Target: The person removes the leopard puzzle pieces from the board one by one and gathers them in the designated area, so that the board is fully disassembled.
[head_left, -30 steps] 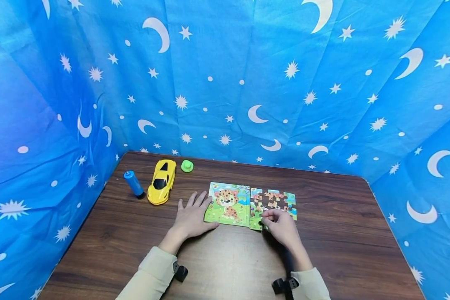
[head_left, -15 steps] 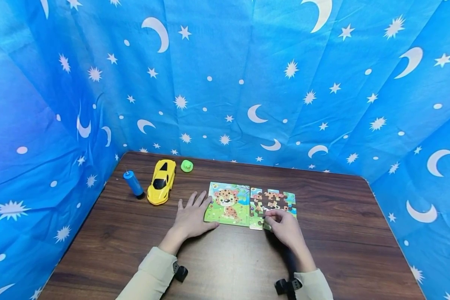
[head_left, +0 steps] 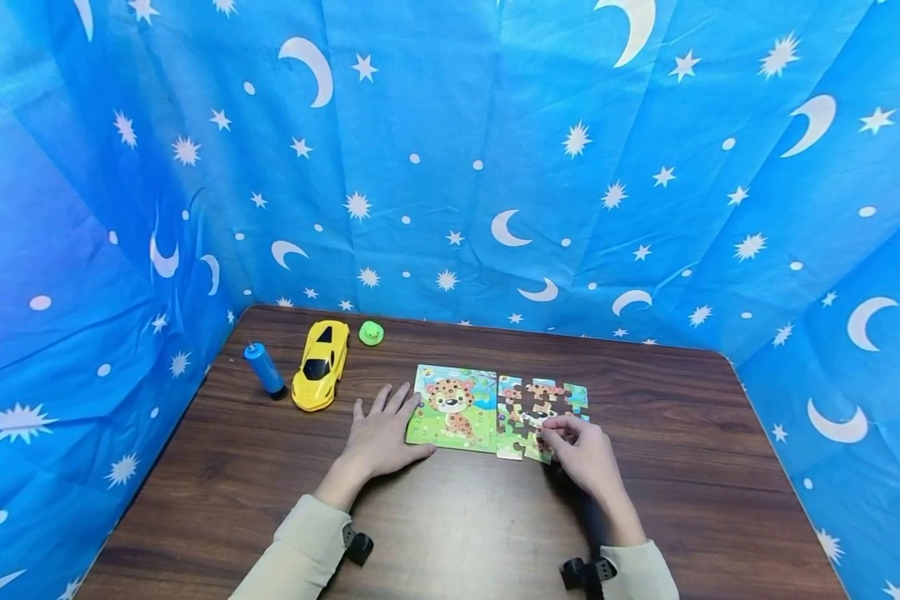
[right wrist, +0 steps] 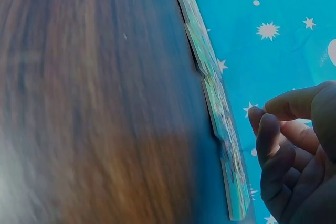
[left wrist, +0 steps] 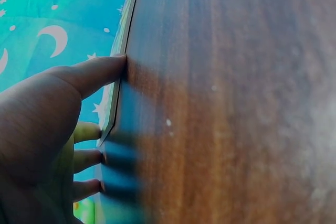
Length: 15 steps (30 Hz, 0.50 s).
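Observation:
My left hand lies spread on the table, its fingers along the left edge of a flat board with a cartoon leopard picture. In the left wrist view the thumb rests against the board's edge. To the board's right lie several matching jigsaw puzzle pieces, loosely arranged in a square with dark gaps between them. Over their lower right part is my right hand, thumb and fingertips brought together. The right wrist view shows those curled fingers just off the pieces, with nothing visible between them.
At the back left of the brown wooden table stand a blue cylinder with a thin tip, a yellow toy car and a small green rubber duck. A blue curtain with moons and stars surrounds the table's far sides.
My right hand has shifted a little to the right over the puzzle pieces, baring a lower middle piece. My left hand stays where it was. The head view has tilted slightly.

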### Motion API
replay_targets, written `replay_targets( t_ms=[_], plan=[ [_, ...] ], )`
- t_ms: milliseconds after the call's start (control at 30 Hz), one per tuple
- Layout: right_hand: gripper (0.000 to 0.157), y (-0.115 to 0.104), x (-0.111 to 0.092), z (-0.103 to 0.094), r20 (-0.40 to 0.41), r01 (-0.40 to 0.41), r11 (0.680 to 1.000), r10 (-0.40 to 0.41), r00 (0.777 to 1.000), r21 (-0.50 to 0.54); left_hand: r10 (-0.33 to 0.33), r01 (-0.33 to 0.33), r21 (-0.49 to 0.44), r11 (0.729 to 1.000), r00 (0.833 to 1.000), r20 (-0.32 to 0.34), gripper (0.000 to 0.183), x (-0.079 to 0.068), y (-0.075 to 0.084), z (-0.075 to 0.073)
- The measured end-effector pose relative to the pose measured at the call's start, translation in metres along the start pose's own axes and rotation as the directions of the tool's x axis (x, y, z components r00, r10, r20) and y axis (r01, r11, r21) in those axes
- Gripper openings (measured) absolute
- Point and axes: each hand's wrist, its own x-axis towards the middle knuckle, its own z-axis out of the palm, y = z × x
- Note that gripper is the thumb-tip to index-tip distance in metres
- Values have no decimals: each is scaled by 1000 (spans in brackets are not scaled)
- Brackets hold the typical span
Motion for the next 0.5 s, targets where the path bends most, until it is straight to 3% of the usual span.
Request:
replay_targets(
  t_ms=[267, 500],
  plan=[
    [12, 5, 1, -11, -52, 73, 997, -73, 996, -11, 20, -20, 8, 1000, 999, -32, 94, -2, -7, 5],
    [10, 8, 3, -23, -128, 137, 989, -144, 981, -57, 35, -35, -6, 999, 998, -50, 92, -8, -9, -2]
  ],
)
